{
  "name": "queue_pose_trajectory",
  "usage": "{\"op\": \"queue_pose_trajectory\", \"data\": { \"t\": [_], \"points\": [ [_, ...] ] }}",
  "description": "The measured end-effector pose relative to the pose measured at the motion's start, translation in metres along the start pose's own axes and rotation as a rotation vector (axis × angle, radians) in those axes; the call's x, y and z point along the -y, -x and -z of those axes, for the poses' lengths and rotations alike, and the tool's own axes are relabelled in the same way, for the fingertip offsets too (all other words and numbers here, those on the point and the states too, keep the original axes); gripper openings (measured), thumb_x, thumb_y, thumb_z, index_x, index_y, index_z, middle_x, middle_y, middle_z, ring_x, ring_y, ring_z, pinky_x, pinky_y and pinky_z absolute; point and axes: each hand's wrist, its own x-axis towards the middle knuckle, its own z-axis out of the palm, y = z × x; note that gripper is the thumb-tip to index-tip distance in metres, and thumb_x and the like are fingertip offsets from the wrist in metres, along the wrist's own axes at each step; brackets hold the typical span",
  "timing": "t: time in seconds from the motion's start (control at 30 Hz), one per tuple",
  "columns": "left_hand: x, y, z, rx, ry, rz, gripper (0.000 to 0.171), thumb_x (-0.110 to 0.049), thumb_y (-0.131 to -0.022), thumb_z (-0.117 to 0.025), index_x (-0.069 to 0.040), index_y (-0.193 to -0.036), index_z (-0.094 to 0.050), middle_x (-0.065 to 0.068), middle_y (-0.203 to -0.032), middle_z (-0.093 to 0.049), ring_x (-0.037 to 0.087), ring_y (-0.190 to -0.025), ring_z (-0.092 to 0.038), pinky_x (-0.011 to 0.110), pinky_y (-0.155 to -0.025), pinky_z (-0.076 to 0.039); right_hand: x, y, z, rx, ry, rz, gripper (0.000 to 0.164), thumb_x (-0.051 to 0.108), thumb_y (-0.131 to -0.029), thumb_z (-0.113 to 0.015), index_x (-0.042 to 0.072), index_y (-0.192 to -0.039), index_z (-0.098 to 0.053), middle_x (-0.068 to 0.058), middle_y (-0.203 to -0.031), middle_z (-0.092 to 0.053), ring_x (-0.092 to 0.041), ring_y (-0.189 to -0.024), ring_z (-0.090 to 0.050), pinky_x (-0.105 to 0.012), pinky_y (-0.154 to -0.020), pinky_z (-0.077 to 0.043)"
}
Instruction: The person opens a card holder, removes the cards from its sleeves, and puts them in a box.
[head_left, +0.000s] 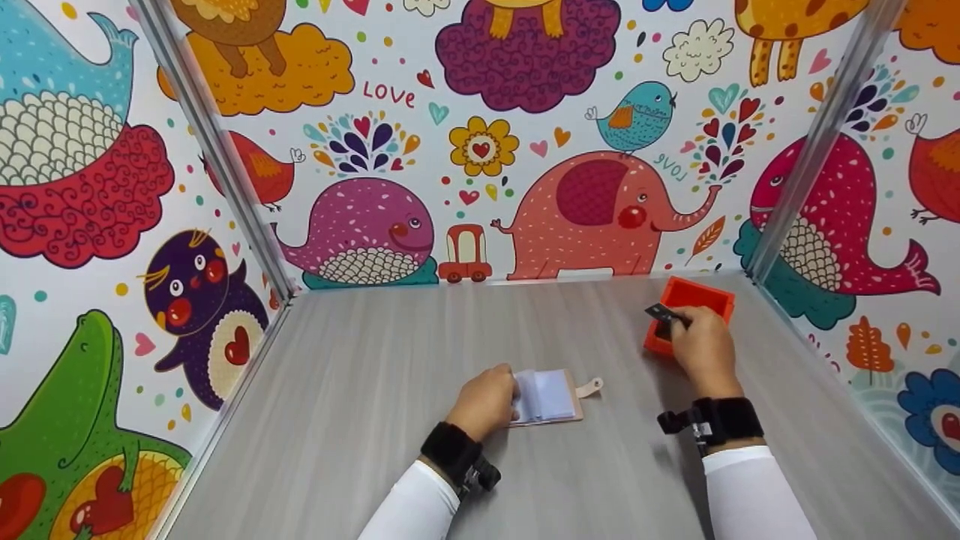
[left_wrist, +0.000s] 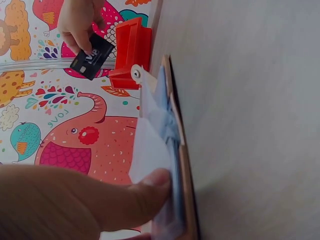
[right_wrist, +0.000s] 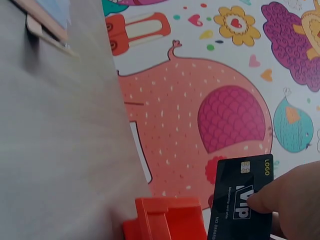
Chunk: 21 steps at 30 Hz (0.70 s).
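Observation:
A small card holder [head_left: 553, 396] lies spread on the table, showing clear, whitish plastic sleeves and a tan cover with a snap strap [head_left: 592, 388]. My left hand [head_left: 484, 401] grips its left side, the thumb [left_wrist: 150, 192] pressing on the sleeves in the left wrist view. Over at the right, my right hand [head_left: 706, 349] pinches a black VIP membership card [right_wrist: 242, 197] with a gold chip between thumb and fingers. It holds the card above an orange-red box [head_left: 703, 294]; dark contents are partly visible in the box, but the hand hides much of it.
The grey wood-grain table [head_left: 360, 375] runs back to a wall [head_left: 525, 180] printed with cartoon animals. Metal corner posts [head_left: 810, 150] stand at the back left and back right. The box sits near the back right corner.

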Motion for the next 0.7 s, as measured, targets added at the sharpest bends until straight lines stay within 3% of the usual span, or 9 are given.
{"op": "queue_pose_trajectory", "data": {
  "t": [0.33,0.5,0.7],
  "points": [
    [0.0,-0.001,-0.001,0.007,-0.021,0.0,0.024,-0.01,-0.075,-0.099,-0.012,-0.083,-0.077,0.0,-0.093,-0.067,0.019,-0.082,-0.064,0.039,-0.075,-0.059,-0.026,-0.002,0.002,-0.09,0.111,0.044,0.028,-0.001,-0.102,-0.063,-0.01,-0.121,-0.081,-0.036,-0.123,-0.077,-0.058,-0.118,-0.067,-0.07,-0.113,-0.051],
    [0.0,-0.001,-0.002,0.003,-0.023,-0.004,0.024,-0.01,-0.075,-0.099,-0.012,-0.084,-0.076,0.001,-0.093,-0.068,0.02,-0.083,-0.066,0.039,-0.075,-0.06,-0.032,-0.002,-0.005,-0.03,0.147,0.021,0.029,-0.002,-0.099,-0.062,-0.006,-0.117,-0.084,-0.034,-0.121,-0.076,-0.054,-0.111,-0.067,-0.071,-0.104,-0.055],
    [0.0,-0.001,-0.002,-0.006,-0.039,-0.017,0.026,-0.011,-0.075,-0.1,-0.013,-0.081,-0.074,0.002,-0.093,-0.069,0.021,-0.082,-0.067,0.04,-0.073,-0.06,-0.037,-0.001,-0.012,0.041,0.233,0.026,0.034,-0.001,-0.096,-0.058,-0.004,-0.116,-0.085,-0.033,-0.12,-0.071,-0.057,-0.116,-0.065,-0.077,-0.099,-0.053]
  ]
}}
